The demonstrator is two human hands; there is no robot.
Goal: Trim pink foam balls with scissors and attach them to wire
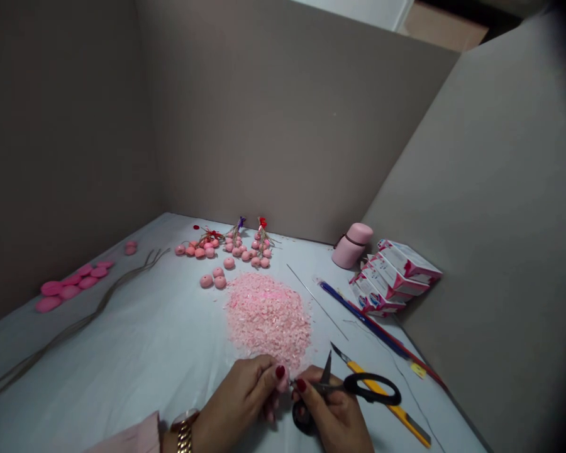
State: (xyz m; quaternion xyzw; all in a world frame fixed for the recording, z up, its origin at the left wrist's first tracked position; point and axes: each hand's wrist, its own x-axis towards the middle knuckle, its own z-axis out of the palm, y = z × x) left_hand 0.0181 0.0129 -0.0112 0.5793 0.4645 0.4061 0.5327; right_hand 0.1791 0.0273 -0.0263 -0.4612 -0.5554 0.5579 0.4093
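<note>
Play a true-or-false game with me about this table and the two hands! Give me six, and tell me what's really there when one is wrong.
1. The right hand holds scissors. True.
2. The scissors' blades are closed together. False: the blades are spread apart.
3. The gold watch is on the right wrist. False: the gold watch is on the left one.
4. The left hand pinches a small pink piece. True.
5. The craft knife has a blue handle. False: the craft knife's handle is yellow.
6. The pink flask stands near some boxes. True.
</note>
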